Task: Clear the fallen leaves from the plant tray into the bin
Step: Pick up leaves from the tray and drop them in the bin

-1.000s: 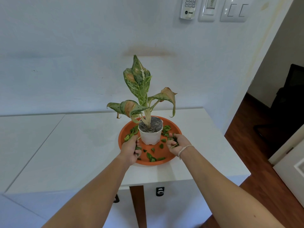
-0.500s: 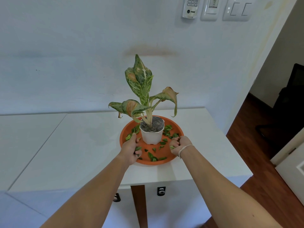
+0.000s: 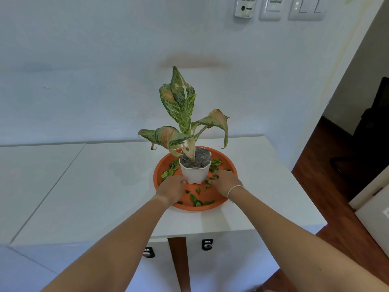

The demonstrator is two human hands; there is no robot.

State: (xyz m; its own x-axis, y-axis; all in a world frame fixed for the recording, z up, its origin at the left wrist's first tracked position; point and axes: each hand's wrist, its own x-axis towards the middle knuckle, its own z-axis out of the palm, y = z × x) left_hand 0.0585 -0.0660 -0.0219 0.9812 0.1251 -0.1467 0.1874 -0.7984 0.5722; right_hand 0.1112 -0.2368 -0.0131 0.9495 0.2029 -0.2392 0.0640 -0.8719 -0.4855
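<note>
My right hand [image 3: 226, 182] curled over leaves [image 3: 212, 178] just right of the white pot [image 3: 195, 172] at frame centre; whether it gripped any, I couldn't tell. My left hand [image 3: 171, 188] lay bunched in the orange tray [image 3: 156, 175].

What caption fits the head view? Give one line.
Both hands, left and right, gather fallen leaves around a white pot on an orange tray.

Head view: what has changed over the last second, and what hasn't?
Both hands slid a little further into the tray: the left hand now touches the pot at its base, and the right hand has moved up over the leaves beside the pot. Whether either holds leaves is unclear. Pot, plant and tray have not moved.
</note>
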